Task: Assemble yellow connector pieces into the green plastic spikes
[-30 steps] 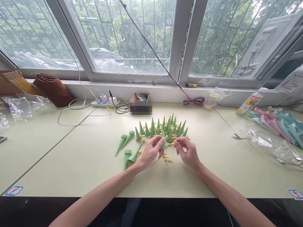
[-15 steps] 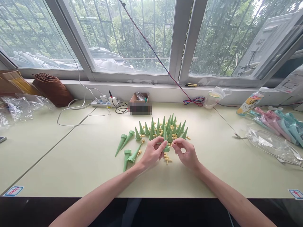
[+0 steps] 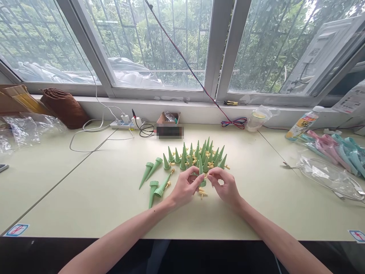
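Observation:
My left hand [image 3: 184, 186] is closed around a green plastic watering spike [image 3: 202, 183], held with its point upward. At the spike's side, the fingertips of my right hand [image 3: 225, 185] pinch a small yellow valve [image 3: 206, 176], which is mostly covered by the fingers. Behind both hands stands a cluster of green spikes [image 3: 166, 163] with yellow valves on them, points up. Several loose spikes [image 3: 153, 190] lie to the left, next to a couple of yellow-brown pieces. Beneath the hands lie a few loose yellow valves [image 3: 202, 193].
Toward the window are a power strip [image 3: 116, 125] with cables, a small box [image 3: 170, 131] and a coiled red-blue wire [image 3: 238, 122]. On the right lie a bottle [image 3: 302, 123], pink and teal items [image 3: 333, 150] and a bagged cable [image 3: 319, 171]. A brown bundle [image 3: 64, 108] sits at left.
The left hand and its spike have shifted slightly right, bringing the spike closer to the right fingertips. The right hand keeps its pinch almost in place.

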The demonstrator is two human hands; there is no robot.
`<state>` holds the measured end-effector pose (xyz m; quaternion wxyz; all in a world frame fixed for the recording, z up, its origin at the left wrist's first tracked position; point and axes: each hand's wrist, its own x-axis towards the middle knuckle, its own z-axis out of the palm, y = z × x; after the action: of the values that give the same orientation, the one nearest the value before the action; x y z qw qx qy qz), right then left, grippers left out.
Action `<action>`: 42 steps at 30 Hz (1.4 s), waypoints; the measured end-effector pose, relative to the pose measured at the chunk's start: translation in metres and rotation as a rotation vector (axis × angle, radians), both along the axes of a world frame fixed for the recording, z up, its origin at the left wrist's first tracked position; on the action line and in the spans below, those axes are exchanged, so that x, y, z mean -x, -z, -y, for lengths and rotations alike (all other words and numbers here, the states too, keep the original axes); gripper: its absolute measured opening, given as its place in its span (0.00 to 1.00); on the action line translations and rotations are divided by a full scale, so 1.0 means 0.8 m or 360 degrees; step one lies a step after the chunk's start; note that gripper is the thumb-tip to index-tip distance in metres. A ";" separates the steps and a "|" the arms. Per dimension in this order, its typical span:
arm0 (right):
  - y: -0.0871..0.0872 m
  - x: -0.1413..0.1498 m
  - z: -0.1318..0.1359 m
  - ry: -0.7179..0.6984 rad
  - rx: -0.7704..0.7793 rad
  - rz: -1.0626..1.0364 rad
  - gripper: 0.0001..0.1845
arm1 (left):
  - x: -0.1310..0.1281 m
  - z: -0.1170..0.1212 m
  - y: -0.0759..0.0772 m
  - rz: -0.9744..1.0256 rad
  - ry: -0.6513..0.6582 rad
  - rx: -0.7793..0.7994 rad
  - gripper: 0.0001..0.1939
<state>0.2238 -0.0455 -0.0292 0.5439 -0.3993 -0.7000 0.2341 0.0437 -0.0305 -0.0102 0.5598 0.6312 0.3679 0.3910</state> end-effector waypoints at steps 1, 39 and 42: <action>0.000 0.000 0.000 -0.0003 0.0002 0.0000 0.06 | 0.000 0.000 -0.001 0.0003 0.0004 0.0001 0.15; 0.001 0.003 -0.002 -0.0003 0.0121 0.0011 0.07 | 0.002 0.005 0.000 0.0034 0.0095 0.0018 0.15; 0.001 0.004 -0.002 0.0004 0.0123 0.0016 0.07 | 0.002 0.005 0.000 0.0035 0.0088 0.0017 0.15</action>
<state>0.2208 -0.0437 -0.0301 0.5249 -0.4220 -0.6927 0.2581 0.0425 -0.0343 -0.0099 0.5777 0.6339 0.3463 0.3803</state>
